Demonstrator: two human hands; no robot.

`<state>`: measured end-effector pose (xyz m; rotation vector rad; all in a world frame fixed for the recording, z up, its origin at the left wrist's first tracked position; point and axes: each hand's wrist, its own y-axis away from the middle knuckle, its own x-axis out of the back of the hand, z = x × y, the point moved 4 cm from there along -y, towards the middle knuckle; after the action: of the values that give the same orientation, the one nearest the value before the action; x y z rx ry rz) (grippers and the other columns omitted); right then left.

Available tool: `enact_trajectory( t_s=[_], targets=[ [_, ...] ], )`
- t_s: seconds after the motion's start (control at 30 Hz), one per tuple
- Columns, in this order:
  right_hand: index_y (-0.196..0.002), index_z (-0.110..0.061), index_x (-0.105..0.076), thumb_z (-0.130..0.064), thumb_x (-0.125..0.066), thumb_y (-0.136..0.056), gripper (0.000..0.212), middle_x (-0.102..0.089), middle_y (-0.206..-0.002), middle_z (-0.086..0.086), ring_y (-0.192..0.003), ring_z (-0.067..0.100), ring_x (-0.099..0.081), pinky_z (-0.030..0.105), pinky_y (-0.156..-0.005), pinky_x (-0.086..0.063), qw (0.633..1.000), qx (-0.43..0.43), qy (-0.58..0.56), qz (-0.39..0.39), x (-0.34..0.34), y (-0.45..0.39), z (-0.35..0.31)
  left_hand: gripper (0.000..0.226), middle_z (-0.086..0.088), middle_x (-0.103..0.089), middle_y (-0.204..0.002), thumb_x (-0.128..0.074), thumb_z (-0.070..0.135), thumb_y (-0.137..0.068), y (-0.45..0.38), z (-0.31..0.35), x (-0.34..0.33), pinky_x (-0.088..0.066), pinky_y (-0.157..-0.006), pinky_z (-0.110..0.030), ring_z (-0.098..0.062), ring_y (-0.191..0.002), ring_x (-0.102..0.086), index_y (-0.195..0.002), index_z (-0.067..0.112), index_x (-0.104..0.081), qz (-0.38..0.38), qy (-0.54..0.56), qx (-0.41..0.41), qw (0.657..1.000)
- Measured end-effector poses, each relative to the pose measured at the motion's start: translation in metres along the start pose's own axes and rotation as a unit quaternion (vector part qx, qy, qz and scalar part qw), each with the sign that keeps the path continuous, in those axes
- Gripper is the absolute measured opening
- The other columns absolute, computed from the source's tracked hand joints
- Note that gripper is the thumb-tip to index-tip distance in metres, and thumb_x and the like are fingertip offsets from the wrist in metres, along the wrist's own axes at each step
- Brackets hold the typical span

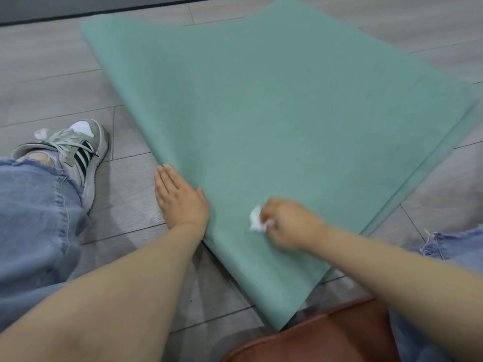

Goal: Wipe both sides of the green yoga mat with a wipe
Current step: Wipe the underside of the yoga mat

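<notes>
1. The green yoga mat [274, 113] lay on the grey plank floor [52, 87], seemingly doubled over; it looked light, soft and floppy, best held flat near an edge.
2. On the mat's near end, the right hand [290, 223] had its grip pinching a crumpled white wipe [257, 219].
3. At the mat's left edge, the left hand [177, 197] pressed down, fingers straight and together.
4. Left of the mat sat a striped sneaker [78, 152].

Green yoga mat [274, 105] lies folded on grey plank floor [52, 82], two layers visible at its right edge. Left hand [180, 199] flat, fingers straight, pressing mat's left edge. Right hand [290, 223] pinches crumpled white wipe [256, 219] against mat surface. Striped sneaker [78, 155] and jeans [34, 212] at left.
</notes>
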<state>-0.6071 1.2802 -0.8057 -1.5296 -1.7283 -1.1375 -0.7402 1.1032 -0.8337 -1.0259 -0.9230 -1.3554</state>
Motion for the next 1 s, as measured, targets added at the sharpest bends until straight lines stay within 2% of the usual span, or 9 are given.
enact_trajectory(
  t_s=[0.1, 0.2, 0.27, 0.33, 0.43, 0.67, 0.83, 0.9, 1.0],
  targets=[
    [-0.091, -0.016, -0.064, -0.010, -0.052, -0.079, 0.017, -0.057, -0.099, 0.005, -0.085, 0.028, -0.058, 0.027, -0.070, -0.038, 0.980, 0.139, 0.017, -0.139, -0.024, 0.037, -0.052, 0.083, -0.022, -0.005, -0.163, -0.057, 0.026, -0.095, 0.002, 0.004, 0.000, -0.008, -0.121, -0.041, -0.033, -0.151, -0.002, -0.156, 0.005, -0.006, -0.008, -0.019, -0.023, 1.000],
    [-0.091, -0.011, -0.064, -0.007, -0.056, -0.079, 0.015, -0.057, -0.097, 0.009, -0.084, 0.031, -0.058, 0.033, -0.070, -0.041, 0.968, 0.185, 0.065, -0.157, -0.007, 0.015, -0.028, 0.074, -0.021, 0.001, -0.163, -0.051, 0.017, -0.097, 0.001, 0.007, 0.003, -0.005, -0.121, -0.043, -0.034, -0.151, 0.002, -0.158, 0.017, -0.009, -0.002, -0.050, -0.060, 0.997],
    [-0.097, -0.011, -0.065, -0.010, -0.055, -0.084, 0.017, -0.058, -0.104, 0.010, -0.094, 0.031, -0.058, 0.033, -0.078, -0.041, 0.985, 0.104, 0.108, -0.080, 0.021, -0.016, 0.022, 0.074, -0.012, 0.000, -0.165, -0.042, 0.007, -0.094, 0.001, 0.017, 0.004, 0.001, -0.121, -0.041, -0.030, -0.152, 0.003, -0.158, 0.022, -0.008, -0.015, -0.099, -0.158, 0.982],
    [-0.104, -0.008, -0.066, -0.012, -0.055, -0.088, 0.019, -0.060, -0.110, 0.016, -0.102, 0.033, -0.059, 0.033, -0.083, -0.042, 0.986, -0.094, 0.135, 0.038, 0.063, -0.034, 0.085, 0.069, -0.002, -0.011, -0.166, -0.038, 0.007, -0.094, 0.004, 0.032, -0.004, 0.003, -0.121, -0.038, -0.025, -0.152, -0.004, -0.157, 0.028, -0.018, -0.073, -0.105, -0.253, 0.959],
    [-0.101, 0.001, -0.068, -0.012, -0.057, -0.091, 0.020, -0.064, -0.108, 0.024, -0.103, 0.038, -0.059, 0.036, -0.083, -0.044, 0.931, -0.308, 0.048, 0.190, 0.097, -0.015, 0.129, 0.053, 0.003, -0.020, -0.164, -0.038, 0.030, -0.100, 0.009, 0.043, -0.012, 0.001, -0.121, -0.042, -0.023, -0.151, -0.013, -0.152, 0.030, -0.030, -0.133, -0.083, -0.232, 0.960],
    [-0.098, -0.018, -0.066, -0.013, -0.054, -0.083, 0.020, -0.059, -0.105, 0.006, -0.097, 0.029, -0.059, 0.027, -0.079, -0.041, 0.999, -0.007, 0.031, 0.003, -0.005, 0.009, 0.004, 0.056, 0.000, -0.010, -0.166, -0.031, 0.043, -0.103, 0.011, 0.041, -0.020, 0.002, -0.122, -0.046, -0.024, -0.152, -0.006, -0.156, 0.029, -0.019, -0.154, -0.098, -0.240, 0.954],
    [-0.087, -0.011, -0.063, -0.007, -0.057, -0.077, 0.013, -0.058, -0.093, 0.011, -0.080, 0.034, -0.059, 0.037, -0.067, -0.045, 0.959, 0.228, 0.015, -0.169, -0.030, 0.047, -0.066, 0.067, -0.004, -0.001, -0.166, -0.036, 0.060, -0.098, 0.013, 0.035, -0.016, 0.005, -0.121, -0.048, -0.024, -0.152, 0.000, -0.157, 0.037, -0.012, -0.206, -0.121, -0.272, 0.932],
    [-0.089, -0.009, -0.064, -0.006, -0.059, -0.077, 0.013, -0.060, -0.096, 0.012, -0.083, 0.034, -0.059, 0.033, -0.071, -0.043, 0.950, 0.236, 0.055, -0.197, -0.018, 0.034, -0.037, 0.072, -0.005, 0.003, -0.166, -0.037, 0.067, -0.094, 0.013, 0.033, -0.016, 0.007, -0.120, -0.049, -0.024, -0.152, 0.003, -0.156, 0.041, -0.010, -0.225, -0.135, -0.284, 0.922],
    [-0.096, -0.011, -0.068, -0.022, -0.056, -0.080, 0.023, -0.064, -0.106, 0.012, -0.099, 0.028, -0.061, 0.020, -0.078, -0.035, 0.995, 0.044, 0.067, -0.062, 0.031, -0.003, 0.044, 0.075, -0.005, 0.006, -0.166, -0.035, 0.071, -0.092, 0.012, 0.034, -0.018, 0.008, -0.119, -0.051, -0.023, -0.152, 0.005, -0.155, 0.043, -0.007, -0.243, -0.143, -0.288, 0.915]
  ],
)
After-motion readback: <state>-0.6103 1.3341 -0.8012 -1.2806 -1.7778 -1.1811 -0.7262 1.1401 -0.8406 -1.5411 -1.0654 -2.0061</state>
